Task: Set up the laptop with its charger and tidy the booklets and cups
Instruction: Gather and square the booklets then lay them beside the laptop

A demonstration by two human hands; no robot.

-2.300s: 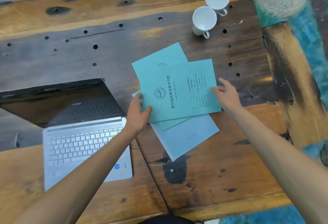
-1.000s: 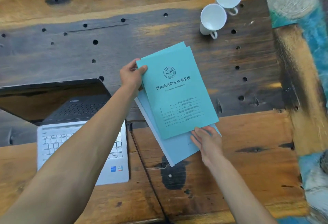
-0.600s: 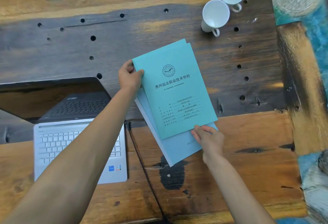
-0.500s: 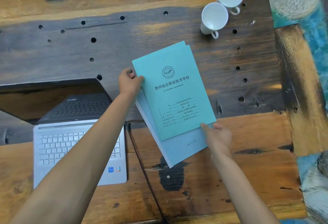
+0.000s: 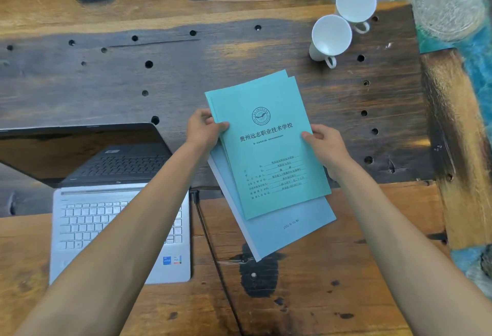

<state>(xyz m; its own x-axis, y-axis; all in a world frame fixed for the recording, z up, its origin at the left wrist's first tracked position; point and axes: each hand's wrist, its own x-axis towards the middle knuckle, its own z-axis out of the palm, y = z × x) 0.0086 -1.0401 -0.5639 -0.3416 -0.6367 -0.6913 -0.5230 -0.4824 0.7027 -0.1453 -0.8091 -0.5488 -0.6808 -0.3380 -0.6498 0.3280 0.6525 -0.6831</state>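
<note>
Two teal booklets [image 5: 269, 154] lie stacked on a larger pale blue booklet [image 5: 287, 229] at the table's middle. My left hand [image 5: 203, 129] grips the stack's left edge, thumb on the top cover. At the right edge my right hand [image 5: 326, 146] holds the teal booklets, thumb on top. An open silver laptop [image 5: 87, 215] stands at the left, partly behind my left forearm. A black charger cable [image 5: 210, 245] is plugged into its right side and runs toward me. Two white cups, one nearer [image 5: 330, 35] and one farther [image 5: 355, 2], stand side by side at the back right.
The wooden table [image 5: 133, 74] has dark patches and several round holes. Its right edge [image 5: 458, 149] borders a teal patterned floor [image 5: 452, 2].
My right hand has moved from the stack's lower right corner up to its right edge. My left hand keeps its grip on the left edge. The booklets have barely shifted.
</note>
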